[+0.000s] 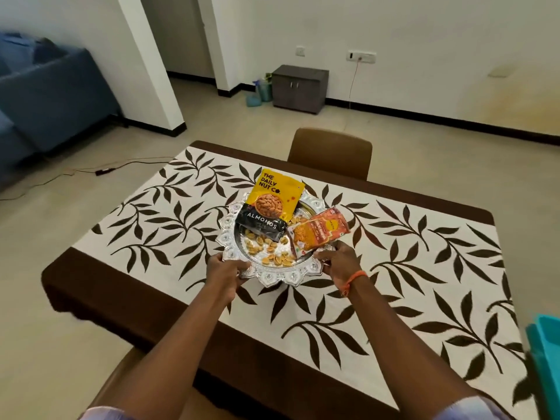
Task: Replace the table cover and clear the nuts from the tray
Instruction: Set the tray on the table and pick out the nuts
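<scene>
An ornate silver tray (288, 275) sits in the middle of the table on a white cover with a brown leaf print (394, 268). On the tray lie a yellow and black almonds bag (269, 204), an orange snack packet (318, 233) and several loose nuts (272, 253). My left hand (224, 274) grips the tray's near-left rim. My right hand (339, 263), with an orange thread on its wrist, grips the near-right rim beside the orange packet.
A brown chair (330, 153) stands at the table's far side and another chair's back (127, 377) is at the near-left. A teal object (545, 353) is at the right edge. A blue sofa (45, 95), a small cabinet (300, 87) and floor cables (103, 171) lie beyond.
</scene>
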A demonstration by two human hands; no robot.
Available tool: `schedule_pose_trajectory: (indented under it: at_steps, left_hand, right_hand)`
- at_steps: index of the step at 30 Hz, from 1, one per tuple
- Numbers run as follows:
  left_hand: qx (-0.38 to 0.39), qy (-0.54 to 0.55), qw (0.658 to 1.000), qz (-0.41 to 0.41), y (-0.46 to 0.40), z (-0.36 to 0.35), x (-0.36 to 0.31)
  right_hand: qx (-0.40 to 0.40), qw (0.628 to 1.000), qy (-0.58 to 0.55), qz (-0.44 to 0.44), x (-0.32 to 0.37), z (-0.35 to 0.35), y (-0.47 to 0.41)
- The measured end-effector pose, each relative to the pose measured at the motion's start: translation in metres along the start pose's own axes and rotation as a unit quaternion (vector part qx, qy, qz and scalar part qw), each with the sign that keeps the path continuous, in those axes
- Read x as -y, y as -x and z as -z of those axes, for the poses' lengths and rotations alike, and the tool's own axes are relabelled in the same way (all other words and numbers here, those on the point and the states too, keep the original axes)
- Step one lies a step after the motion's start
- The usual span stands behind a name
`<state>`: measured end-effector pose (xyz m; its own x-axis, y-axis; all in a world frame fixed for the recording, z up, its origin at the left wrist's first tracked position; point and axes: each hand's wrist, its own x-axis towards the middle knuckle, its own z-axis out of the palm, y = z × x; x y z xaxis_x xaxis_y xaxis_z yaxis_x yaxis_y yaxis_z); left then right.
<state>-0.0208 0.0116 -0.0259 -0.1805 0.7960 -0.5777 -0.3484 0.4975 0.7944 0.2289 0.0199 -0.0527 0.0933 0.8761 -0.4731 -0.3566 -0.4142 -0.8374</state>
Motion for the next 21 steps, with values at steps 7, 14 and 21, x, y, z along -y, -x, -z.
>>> schedule_pose_trajectory:
  at_steps: [7, 14, 21]
  left_hand:
    - [0.053, -0.013, 0.998, 0.017, -0.034, 0.004, -0.010]
    - [0.076, -0.034, 0.996, 0.023, -0.049, 0.008, -0.003]
    - [0.077, -0.090, 0.993, 0.008, -0.058, 0.014, 0.002]
  right_hand:
    - [-0.066, 0.997, -0.028, 0.020, -0.004, -0.012, 0.004]
    - [-0.108, 0.993, -0.041, 0.009, -0.020, -0.018, 0.011]
    - [-0.124, 0.992, 0.009, 0.007, -0.016, -0.014, 0.010]
